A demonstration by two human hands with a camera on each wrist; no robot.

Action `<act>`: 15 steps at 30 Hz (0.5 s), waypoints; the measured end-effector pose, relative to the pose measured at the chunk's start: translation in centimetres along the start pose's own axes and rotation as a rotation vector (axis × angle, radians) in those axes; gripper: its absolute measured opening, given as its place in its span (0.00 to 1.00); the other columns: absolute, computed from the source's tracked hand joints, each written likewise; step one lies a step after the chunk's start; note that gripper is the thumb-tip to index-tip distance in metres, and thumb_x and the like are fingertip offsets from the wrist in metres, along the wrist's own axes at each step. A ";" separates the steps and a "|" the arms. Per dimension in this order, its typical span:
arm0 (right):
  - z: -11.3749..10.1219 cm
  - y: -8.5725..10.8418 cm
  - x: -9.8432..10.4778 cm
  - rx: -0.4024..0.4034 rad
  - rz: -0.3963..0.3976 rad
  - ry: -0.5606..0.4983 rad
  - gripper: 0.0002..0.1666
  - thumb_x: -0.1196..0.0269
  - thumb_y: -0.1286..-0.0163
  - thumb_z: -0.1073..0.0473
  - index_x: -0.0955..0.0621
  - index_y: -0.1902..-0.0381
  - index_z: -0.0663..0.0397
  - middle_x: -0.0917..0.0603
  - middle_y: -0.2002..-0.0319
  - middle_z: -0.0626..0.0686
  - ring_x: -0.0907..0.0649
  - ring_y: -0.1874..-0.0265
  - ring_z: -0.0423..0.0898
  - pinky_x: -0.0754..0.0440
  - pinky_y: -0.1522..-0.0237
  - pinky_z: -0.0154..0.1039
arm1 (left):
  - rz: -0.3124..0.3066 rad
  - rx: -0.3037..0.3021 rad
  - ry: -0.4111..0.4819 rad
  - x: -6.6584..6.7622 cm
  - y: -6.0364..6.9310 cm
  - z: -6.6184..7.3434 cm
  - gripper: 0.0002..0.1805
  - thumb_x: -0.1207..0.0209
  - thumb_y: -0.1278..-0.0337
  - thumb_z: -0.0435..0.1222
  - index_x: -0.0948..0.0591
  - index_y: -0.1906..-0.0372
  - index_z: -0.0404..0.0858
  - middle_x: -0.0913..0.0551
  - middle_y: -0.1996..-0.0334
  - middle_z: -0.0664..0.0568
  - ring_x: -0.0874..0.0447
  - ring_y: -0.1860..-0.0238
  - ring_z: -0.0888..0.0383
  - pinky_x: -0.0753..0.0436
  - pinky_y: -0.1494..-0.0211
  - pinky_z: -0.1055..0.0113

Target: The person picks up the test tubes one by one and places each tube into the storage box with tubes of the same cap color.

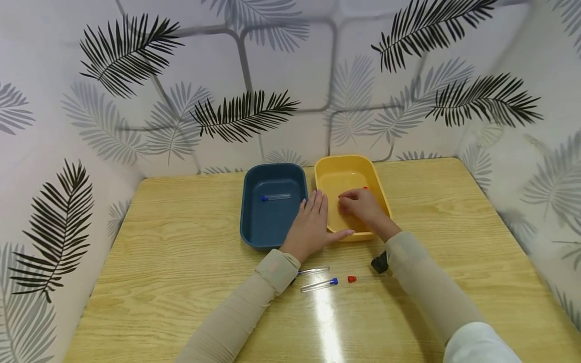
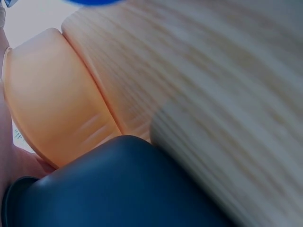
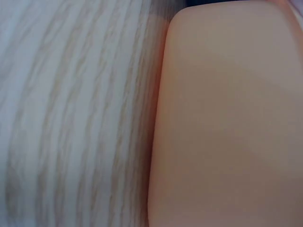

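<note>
My left hand (image 1: 310,228) lies with fingers straight and thumb spread across the adjoining rims of the dark blue box (image 1: 242,222) and the yellow box (image 1: 383,189). Over the yellow box, my right hand (image 1: 363,206) points left with its fingers bent; whether they pinch anything is hidden. A red cap (image 1: 365,188) shows just behind that hand. In the blue box lies a clear tube with a blue cap (image 1: 265,198). The left wrist view shows the outer walls of the yellow box (image 2: 57,94) and blue box (image 2: 109,189); the right wrist view shows the yellow box (image 3: 227,118).
On the wooden table (image 1: 181,242), nearer than the boxes, lie two clear tubes with blue caps (image 1: 334,281) and a tube with a red cap (image 1: 351,279). A black object (image 1: 379,262) is by my right cuff. Leaf-patterned covering (image 1: 290,65) stands behind the table.
</note>
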State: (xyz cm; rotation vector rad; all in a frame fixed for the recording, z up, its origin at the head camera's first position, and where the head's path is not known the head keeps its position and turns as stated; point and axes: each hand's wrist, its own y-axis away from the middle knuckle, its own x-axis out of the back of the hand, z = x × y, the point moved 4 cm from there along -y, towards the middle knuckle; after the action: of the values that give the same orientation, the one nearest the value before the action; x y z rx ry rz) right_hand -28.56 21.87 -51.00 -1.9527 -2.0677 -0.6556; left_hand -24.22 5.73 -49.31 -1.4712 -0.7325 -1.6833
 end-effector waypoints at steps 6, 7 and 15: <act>-0.9 0.2 0.7 0.139 0.076 -0.242 0.20 0.45 0.30 0.61 0.25 0.48 0.73 0.21 0.54 0.68 0.17 0.60 0.52 0.20 0.59 0.36 | 0.010 0.003 0.010 -0.2 -0.2 -0.1 0.63 0.72 0.59 0.79 0.52 0.28 0.33 0.55 0.28 0.43 0.64 0.28 0.51 0.55 0.30 0.53; -1.1 0.3 0.8 0.174 0.094 -0.274 0.20 0.45 0.30 0.61 0.26 0.48 0.74 0.21 0.55 0.69 0.17 0.61 0.52 0.20 0.59 0.35 | 0.011 0.004 0.009 -0.2 -0.2 -0.1 0.63 0.72 0.59 0.79 0.52 0.28 0.33 0.55 0.28 0.43 0.64 0.28 0.51 0.55 0.30 0.53; -2.3 3.6 3.3 0.411 0.249 -0.257 0.14 0.44 0.31 0.65 0.21 0.54 0.72 0.19 0.62 0.70 0.15 0.69 0.46 0.19 0.63 0.32 | -0.005 0.007 0.013 -0.1 -0.1 -0.2 0.64 0.73 0.60 0.79 0.52 0.28 0.33 0.56 0.27 0.43 0.66 0.28 0.52 0.56 0.29 0.54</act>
State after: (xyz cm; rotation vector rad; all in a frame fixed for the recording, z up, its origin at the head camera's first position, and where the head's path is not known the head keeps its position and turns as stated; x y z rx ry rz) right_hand -25.68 23.82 -46.84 -2.0694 -1.8532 0.0732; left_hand -24.42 5.70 -49.47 -1.4529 -0.7353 -1.6910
